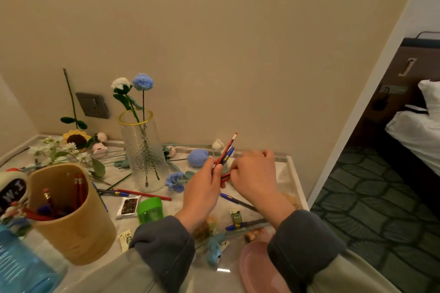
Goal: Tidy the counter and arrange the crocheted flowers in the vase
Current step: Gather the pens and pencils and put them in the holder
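My left hand (202,188) grips a bunch of pencils (227,150), red and blue, pointing up. My right hand (254,173) is just right of it, fingers curled around the end of a red pencil (225,176) low between the hands. A ribbed glass vase (142,150) with a yellow rim holds a white crocheted flower (121,83) and a blue crocheted flower (142,81). More crocheted flowers lie on the counter: a sunflower (76,139), pink ones (100,147), a blue ball flower (197,157) and a blue cluster (175,181).
A tan pencil cup (71,216) with several pencils stands front left. Loose pencils (142,194), a green sharpener (150,210), small packets (128,206), a pink dish (259,269) and a blue container (21,264) lie on the marble counter (285,181). A bed sits to the right.
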{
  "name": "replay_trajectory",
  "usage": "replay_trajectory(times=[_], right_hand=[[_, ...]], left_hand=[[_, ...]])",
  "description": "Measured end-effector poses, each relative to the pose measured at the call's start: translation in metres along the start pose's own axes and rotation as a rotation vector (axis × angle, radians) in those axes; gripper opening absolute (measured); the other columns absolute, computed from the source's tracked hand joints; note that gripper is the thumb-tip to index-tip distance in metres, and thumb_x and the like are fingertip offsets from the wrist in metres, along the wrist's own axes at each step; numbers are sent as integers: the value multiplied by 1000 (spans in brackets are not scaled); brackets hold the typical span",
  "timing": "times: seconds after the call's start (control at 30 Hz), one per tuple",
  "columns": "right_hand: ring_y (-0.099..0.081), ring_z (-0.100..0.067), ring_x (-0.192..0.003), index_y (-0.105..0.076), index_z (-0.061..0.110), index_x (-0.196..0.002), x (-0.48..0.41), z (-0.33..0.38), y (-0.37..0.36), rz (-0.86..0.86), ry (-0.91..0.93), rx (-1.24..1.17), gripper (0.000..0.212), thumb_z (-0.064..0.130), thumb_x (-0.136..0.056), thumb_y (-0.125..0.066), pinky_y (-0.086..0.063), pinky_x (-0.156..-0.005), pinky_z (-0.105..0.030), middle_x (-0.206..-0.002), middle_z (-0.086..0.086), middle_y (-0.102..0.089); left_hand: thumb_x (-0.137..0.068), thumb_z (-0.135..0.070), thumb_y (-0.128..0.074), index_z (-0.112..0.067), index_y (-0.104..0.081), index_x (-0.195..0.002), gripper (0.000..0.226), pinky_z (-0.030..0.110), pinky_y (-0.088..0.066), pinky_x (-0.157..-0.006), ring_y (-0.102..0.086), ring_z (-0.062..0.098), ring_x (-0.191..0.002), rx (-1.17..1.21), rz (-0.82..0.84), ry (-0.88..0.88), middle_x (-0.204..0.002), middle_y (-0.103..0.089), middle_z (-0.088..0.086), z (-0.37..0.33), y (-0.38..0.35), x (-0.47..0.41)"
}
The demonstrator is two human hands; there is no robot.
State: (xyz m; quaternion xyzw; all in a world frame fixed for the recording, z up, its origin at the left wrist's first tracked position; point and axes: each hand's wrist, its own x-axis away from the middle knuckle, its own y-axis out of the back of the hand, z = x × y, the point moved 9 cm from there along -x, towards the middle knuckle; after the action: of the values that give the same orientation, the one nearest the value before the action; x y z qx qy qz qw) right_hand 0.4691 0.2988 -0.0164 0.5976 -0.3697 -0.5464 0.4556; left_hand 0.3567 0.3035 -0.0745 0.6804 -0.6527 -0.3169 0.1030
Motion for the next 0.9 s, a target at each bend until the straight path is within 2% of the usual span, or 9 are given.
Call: replay_trajectory(times=[0.1, 0.2, 0.27, 0.37, 0.43, 0.5, 0.6, 0.7, 0.9], right_hand=[[-50, -19, -108, -69, 31, -102, -6, 11, 24, -132, -2, -155, 29, 27, -78, -54, -32, -91, -36, -104, 7, -62], [-33, -24, -136, -43, 21, -140, -9, 21, 44, -302, -35, -425, 71, 30, -74, -67, -31, -111, -39, -142, -5, -40], [-32, -21, -139, -24, 17, -150, -18, 29, 35, -199, -127, -713, 86, 32, -78, -70, -32, -114, -41, -150, -5, -33], [-60, -14, -96, -45, 15, -137, -31, 65, 13, 96, -206, -1056, 58, 37, -87, -65, -51, -87, -44, -109, -1, -61], [-53, -10, -62, -67, 11, -99, -38, 97, 21, 108, -89, -1122, 23, 31, -93, -60, -47, -62, -36, -69, 3, -58], [-45, -10, -52, -66, 9, -78, -42, 127, 29, 129, -16, -1230, 27, 26, -96, -57, -39, -55, -32, -57, 4, -52], [-46, -3, -44, -62, 19, -68, -49, 169, 46, 166, 66, -1315, 28, 24, -96, -57, -39, -48, -22, -49, 9, -53], [-54, 0, -49, -65, 22, -76, -53, 207, 71, 131, 177, -1349, 21, 25, -96, -57, -43, -48, -18, -53, 11, -60], [-63, -22, -71, -68, 14, -87, -56, 270, 107, 21, 344, -1290, 22, 31, -96, -56, -54, -67, -47, -77, -6, -66]], left_hand=[[-100, -44, -31, -39, -49, -104, 19, 39, -45, -55, -57, 11, -60, -31, -39, -9, -69, -59, -8, -4, 19, -3], [-101, -41, -32, -36, -51, -95, 20, 34, -42, -58, -57, 8, -68, 33, -108, 68, -77, -61, -10, 3, 45, -5], [-101, -37, -34, -33, -52, -90, 22, 36, -41, -58, -56, 13, -67, 135, -145, 112, -75, -59, -9, 8, 63, -3], [-101, -37, -34, -27, -53, -88, 25, 39, -48, -60, -58, 18, -66, 246, -182, 156, -74, -59, 2, 15, 93, 2], [-102, -35, -34, -27, -53, -82, 28, 30, -44, -55, -53, 9, -58, 271, -208, 147, -68, -54, -2, 18, 116, 6], [-102, -32, -34, -26, -53, -80, 29, 28, -39, -55, -48, 9, -57, 316, -237, 152, -67, -51, -4, 22, 142, 11], [-102, -28, -35, -24, -53, -83, 27, 32, -39, -59, -47, 13, -61, 339, -265, 140, -71, -51, -1, 26, 186, 19], [-102, -29, -35, -24, -55, -88, 25, 29, -44, -55, -53, 9, -60, 230, -300, 71, -72, -56, -4, 21, 231, 25], [-100, -35, -40, -44, -55, -106, 18, 15, -48, -68, -60, -7, -82, -65, -423, 32, -89, -65, -21, 20, 308, 39]])
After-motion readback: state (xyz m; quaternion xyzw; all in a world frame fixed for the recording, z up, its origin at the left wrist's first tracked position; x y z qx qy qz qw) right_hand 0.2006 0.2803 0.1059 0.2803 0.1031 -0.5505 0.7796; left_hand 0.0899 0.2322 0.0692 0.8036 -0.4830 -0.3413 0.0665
